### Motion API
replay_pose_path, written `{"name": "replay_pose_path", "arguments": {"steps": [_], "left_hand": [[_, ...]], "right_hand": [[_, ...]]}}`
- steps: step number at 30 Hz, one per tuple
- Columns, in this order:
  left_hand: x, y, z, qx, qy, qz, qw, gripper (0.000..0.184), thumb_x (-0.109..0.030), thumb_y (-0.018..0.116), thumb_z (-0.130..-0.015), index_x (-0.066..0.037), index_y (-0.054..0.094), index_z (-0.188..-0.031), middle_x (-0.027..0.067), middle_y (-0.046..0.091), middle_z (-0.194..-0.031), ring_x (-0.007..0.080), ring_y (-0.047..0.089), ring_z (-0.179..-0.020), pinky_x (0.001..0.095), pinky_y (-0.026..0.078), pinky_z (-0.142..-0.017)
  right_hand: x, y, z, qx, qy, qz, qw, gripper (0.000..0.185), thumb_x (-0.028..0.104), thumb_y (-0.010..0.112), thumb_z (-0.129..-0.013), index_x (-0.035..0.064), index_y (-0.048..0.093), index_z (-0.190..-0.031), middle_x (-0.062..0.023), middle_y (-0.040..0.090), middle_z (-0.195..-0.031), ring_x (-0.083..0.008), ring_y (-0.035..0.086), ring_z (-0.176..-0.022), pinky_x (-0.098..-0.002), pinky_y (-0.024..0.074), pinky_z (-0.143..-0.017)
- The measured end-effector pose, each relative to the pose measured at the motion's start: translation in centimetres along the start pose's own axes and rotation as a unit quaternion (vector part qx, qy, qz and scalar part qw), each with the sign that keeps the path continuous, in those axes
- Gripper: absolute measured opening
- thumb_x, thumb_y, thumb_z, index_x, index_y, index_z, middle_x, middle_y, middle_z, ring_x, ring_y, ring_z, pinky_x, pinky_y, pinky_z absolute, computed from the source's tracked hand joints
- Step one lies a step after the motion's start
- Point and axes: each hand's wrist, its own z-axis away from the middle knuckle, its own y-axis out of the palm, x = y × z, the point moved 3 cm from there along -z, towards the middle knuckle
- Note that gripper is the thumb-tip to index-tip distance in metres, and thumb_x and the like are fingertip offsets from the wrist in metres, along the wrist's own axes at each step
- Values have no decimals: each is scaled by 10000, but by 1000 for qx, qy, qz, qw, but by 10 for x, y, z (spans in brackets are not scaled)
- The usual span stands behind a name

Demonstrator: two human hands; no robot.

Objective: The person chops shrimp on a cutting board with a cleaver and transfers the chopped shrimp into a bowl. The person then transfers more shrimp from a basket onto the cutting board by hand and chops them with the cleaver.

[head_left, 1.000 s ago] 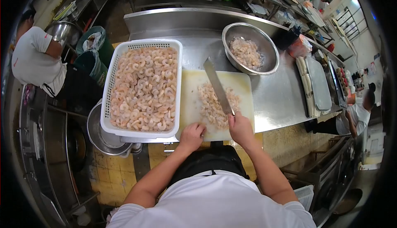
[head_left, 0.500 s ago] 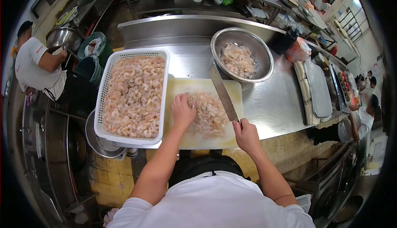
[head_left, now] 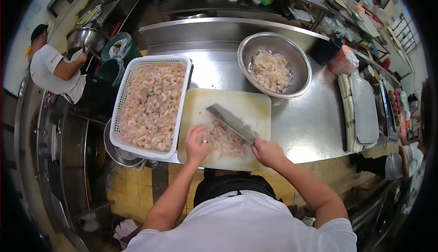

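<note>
My right hand (head_left: 268, 153) is closed round the handle of a cleaver (head_left: 233, 124), whose wide blade lies slantwise over a pile of chopped shrimp (head_left: 223, 143). The pile is on a pale cutting board (head_left: 251, 103). Beside the pile's left edge, my left hand (head_left: 197, 146), with a ring on one finger, has its fingers bent and apart; nothing shows in it. Left of the board stands a white perforated basket (head_left: 116, 138) full of peeled shrimp (head_left: 153, 108). Behind the board on the right, a steel bowl (head_left: 303, 86) holds more shrimp pieces (head_left: 271, 70).
Trays and folded cloths (head_left: 362, 110) lie at the steel table's right end. A metal pot (head_left: 116, 154) is below the basket. One person (head_left: 57, 71) works at the far left near green bins (head_left: 109, 71); another (head_left: 413, 158) is at the far right.
The cleaver has swung from pointing up beside the bowl to lying slanted over the pile. My left hand moved onto the board, then drew back a little towards me.
</note>
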Motion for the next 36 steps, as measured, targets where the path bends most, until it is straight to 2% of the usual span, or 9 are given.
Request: {"name": "replay_pose_path", "arguments": {"steps": [3, 10, 14, 17, 21, 24, 28, 32, 36], "left_hand": [[11, -13, 13, -51, 6, -47, 998, 289, -45, 723, -894, -15, 689, -1180, 190, 686, -1183, 400, 648, -1151, 475, 514, -1018], [25, -19, 9, -68, -20, -36, 997, 319, -79, 700, -928, 10, 652, -1230, 217, 675, -1181, 413, 647, -1130, 484, 511, -1010], [23, -16, -13, -60, -4, -27, 998, 310, -87, 688, -945, 15, 637, -1234, 218, 668, -1181, 401, 645, -1114, 465, 513, -1002], [26, -10, -18, -45, 3, -43, 998, 331, -105, 686, -950, 17, 622, -1251, 234, 661, -1201, 425, 632, -1134, 480, 506, -1009], [24, -5, -30, -16, 48, -67, 996, 366, -116, 696, -940, 15, 606, -1269, 242, 647, -1221, 446, 614, -1161, 501, 490, -1029], [20, 6, -41, 21, 73, -57, 996, 375, -124, 704, -936, 8, 607, -1273, 221, 639, -1253, 428, 602, -1201, 496, 481, -1059], [17, 27, -47, 47, 93, -37, 994, 396, -137, 718, -937, 3, 603, -1289, 204, 634, -1285, 412, 591, -1229, 483, 465, -1095], [21, 32, -45, 13, 79, 16, 997, 409, -156, 718, -944, -4, 599, -1305, 201, 632, -1301, 409, 586, -1238, 486, 452, -1106], [31, 21, -40, 28, 82, -33, 996, 452, -203, 723, -943, -5, 587, -1325, 207, 622, -1320, 419, 567, -1263, 507, 424, -1124]], "right_hand": [[6, -25, 13, 26, -20, -15, 999, 304, 333, 633, -1034, 39, 638, -958, -224, 730, -812, -447, 722, -762, -557, 581, -695], [-14, -25, -56, -60, 2, 17, 998, 303, 337, 636, -1021, 43, 622, -945, -226, 727, -787, -454, 713, -735, -567, 568, -666], [-11, 11, -12, 26, -24, 22, 999, 300, 344, 651, -1009, 48, 636, -963, -209, 736, -829, -448, 718, -774, -568, 568, -694], [4, -21, 25, 22, 31, -36, 999, 279, 323, 667, -1002, 52, 639, -940, -210, 728, -833, -449, 712, -786, -575, 559, -708], [-1, -42, 42, -164, 83, -57, 981, 264, 257, 643, -1013, 16, 623, -906, -250, 698, -837, -475, 686, -786, -583, 538, -721], [-19, -37, 46, -184, 218, -30, 958, 248, 218, 616, -1016, -2, 613, -902, -267, 691, -851, -486, 686, -808, -588, 531, -728], [-14, 0, 52, -142, 257, -10, 956, 282, 248, 582, -1034, -8, 640, -930, -289, 704, -908, -508, 683, -865, -593, 539, -793], [38, 43, 67, -58, 206, -5, 977, 270, 264, 594, -1025, 13, 642, -937, -290, 707, -888, -503, 695, -838, -593, 552, -781], [75, 12, 79, -101, 249, -64, 961, 288, 266, 606, -1022, 4, 652, -913, -277, 703, -855, -496, 702, -793, -583, 560, -724]]}}
